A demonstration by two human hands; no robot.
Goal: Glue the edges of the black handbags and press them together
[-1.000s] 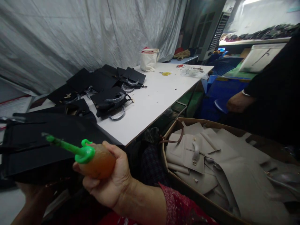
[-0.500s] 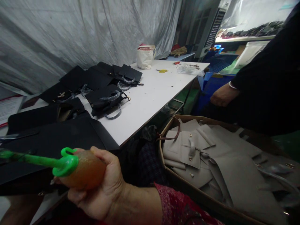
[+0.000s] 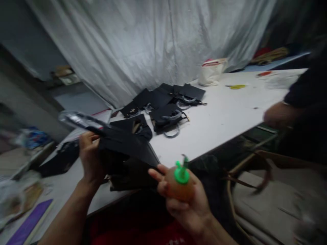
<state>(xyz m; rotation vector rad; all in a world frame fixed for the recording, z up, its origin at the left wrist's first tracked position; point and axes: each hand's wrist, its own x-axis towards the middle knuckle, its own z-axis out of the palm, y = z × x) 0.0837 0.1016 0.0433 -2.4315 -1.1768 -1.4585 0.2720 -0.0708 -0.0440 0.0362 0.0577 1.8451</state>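
The green spout (image 3: pixel 185 163), formerly aimed leftward, now points upward, clear of the black bag (image 3: pixel 127 143), and so appears idle. The left hand (image 3: pixel 90 158) curls its fingers on the bag's edge; the right hand (image 3: pixel 187 206) wraps the orange bottle (image 3: pixel 176 189). The bag lies between the hands.

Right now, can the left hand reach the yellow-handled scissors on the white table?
Probably not: the left hand holds a black flat-sided bag, and other black bags lie between it and the scissors.
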